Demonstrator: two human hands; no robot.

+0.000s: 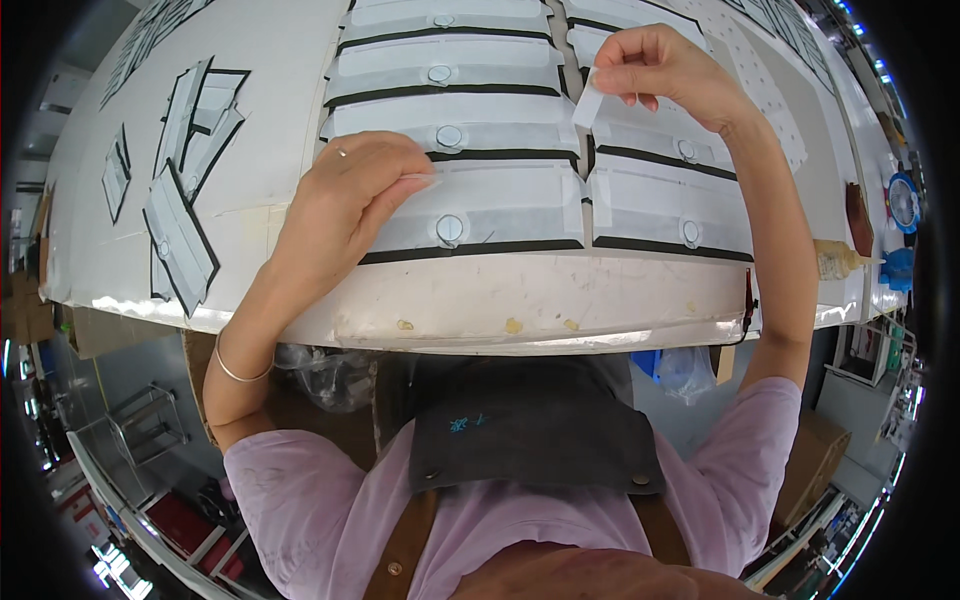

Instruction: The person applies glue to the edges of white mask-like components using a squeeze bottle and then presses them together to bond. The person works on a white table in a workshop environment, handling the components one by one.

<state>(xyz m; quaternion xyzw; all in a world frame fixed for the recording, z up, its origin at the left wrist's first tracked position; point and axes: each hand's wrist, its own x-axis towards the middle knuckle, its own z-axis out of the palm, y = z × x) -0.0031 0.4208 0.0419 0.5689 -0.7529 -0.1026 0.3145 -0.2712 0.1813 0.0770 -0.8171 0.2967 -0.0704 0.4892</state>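
Note:
Pale panels with black edges lie in two columns on the white table, each with a round clear disc near its middle. My left hand is closed in a pinch over the upper left part of the nearest left-column panel. A thin whitish sliver shows at its fingertips; its kind is unclear. Raised over the right column, my right hand pinches a short white strip between thumb and fingers. The strip hangs down beside the gap between the columns. Below it lies the nearest right-column panel.
Several similar pieces lie loosely, some overlapping, at the left. On the right are a bottle of yellowish liquid, a brown piece and a blue roll. The table's front edge runs close to my body.

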